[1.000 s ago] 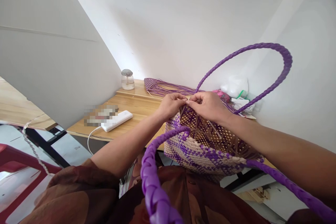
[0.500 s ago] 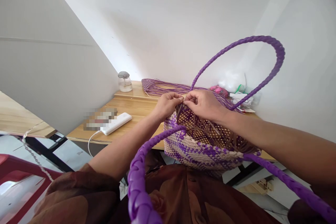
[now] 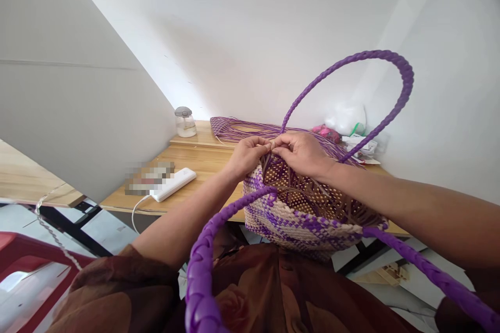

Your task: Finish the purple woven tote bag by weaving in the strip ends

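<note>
A woven basket (image 3: 300, 226) in cream and purple stands at the table's edge against my body, its mouth facing up. Loose brown strip ends (image 3: 312, 187) lie inside it. At the basket's far left rim my left hand (image 3: 249, 157) is closed in a pinch. My right hand (image 3: 301, 152) pinches right beside it, thumb and fingertips meeting the left ones. The small piece of rim or strip between the fingertips is mostly hidden. One braided purple handle (image 3: 347, 65) arches up behind the basket; the other handle (image 3: 201, 270) loops toward me under my arms.
On the wooden table (image 3: 211, 164) lie a white power bank (image 3: 174, 184) with a cable and a blurred-out item. Farther back are a lidded jar (image 3: 185, 122), a bundle of purple strips (image 3: 238, 130) and plastic bags (image 3: 346, 119). A red stool (image 3: 23, 255) stands lower left.
Both hands stay pinched at the same spot on the rim, the fingertips shifting only slightly. The rear handle sits a little farther left, and the view has moved slightly.
</note>
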A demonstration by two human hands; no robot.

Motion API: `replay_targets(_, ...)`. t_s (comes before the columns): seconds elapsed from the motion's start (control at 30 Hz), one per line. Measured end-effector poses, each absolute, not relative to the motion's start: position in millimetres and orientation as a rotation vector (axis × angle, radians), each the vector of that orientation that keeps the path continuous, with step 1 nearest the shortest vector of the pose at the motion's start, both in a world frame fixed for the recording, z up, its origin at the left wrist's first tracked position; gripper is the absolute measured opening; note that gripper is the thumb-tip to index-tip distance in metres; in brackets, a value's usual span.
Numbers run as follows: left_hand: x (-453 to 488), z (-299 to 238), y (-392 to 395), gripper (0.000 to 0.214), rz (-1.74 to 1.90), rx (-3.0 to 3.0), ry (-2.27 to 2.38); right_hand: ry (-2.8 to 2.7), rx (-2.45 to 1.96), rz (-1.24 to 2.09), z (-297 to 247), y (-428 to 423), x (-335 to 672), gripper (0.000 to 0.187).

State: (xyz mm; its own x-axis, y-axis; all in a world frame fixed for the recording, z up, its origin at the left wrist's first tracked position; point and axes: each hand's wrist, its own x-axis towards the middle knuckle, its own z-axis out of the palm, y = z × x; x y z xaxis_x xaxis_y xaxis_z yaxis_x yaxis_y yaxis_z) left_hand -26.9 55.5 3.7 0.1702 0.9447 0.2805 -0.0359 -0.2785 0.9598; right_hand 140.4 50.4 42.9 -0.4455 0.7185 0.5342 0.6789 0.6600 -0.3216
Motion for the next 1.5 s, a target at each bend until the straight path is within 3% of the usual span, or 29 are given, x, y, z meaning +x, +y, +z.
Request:
replay_targets(0.23, -26, 3, 58, 0.016, 1.312, 1.480, 0.939, -2.264, -1.186, -0.015, 49, 43, 135, 0.009)
replay_targets(0.43, -27, 3, 59, 0.019, 1.302, 1.510, 0.976, -2.168, -1.235, 0.105, 51, 39, 135, 0.013)
replay_targets(0.7, -28, 1, 63, 0.014, 1.303, 1.534, 0.971, -2.391, -1.145, -0.338, 45, 36, 138, 0.010)
replay_targets(0.83, -29, 2, 64, 0.013, 1.298, 1.596, 1.037, -2.572, -1.252, -0.668, 47, 22, 137, 0.024)
replay_targets(1.03, -29, 2, 63, 0.016, 1.303, 1.578, 1.087, -2.718, -1.364, -0.749, 51, 22, 118, 0.026)
replay_targets(1.17, -27, 1, 62, 0.016, 1.346, 1.578, 1.075, -2.702, -1.380, -0.529, 48, 19, 112, 0.026)
replay_targets(1.37, -22, 2, 51, 0.016, 1.394, 1.545, 1.054, -2.805, -1.329, 0.190, 14, 10, 114, 0.026)
replay_targets(1.5, -25, 4, 51, 0.019, 1.390, 1.590, 1.070, -2.823, -1.229, 0.275, 8, 25, 116, 0.024)
